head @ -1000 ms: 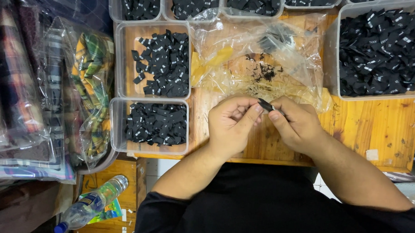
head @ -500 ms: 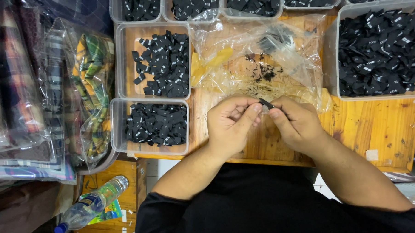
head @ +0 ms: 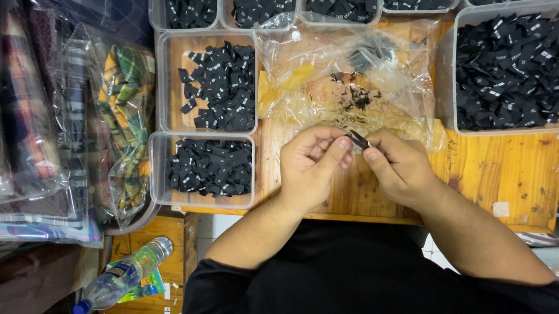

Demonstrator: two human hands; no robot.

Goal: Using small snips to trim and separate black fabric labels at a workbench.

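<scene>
A small black label is pinched between left hand and right hand, both closed narrow on it, near the table's front edge. Folding or sorting is judged underway; a matching tub is needed next. Black labels fill tubs; scraps lie in a bag.

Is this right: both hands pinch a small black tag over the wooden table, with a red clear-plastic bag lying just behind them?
Not quite. In the head view the plastic bag is clear with yellow patches, not red. The left hand and right hand do pinch the black tag over the wooden table.
</scene>
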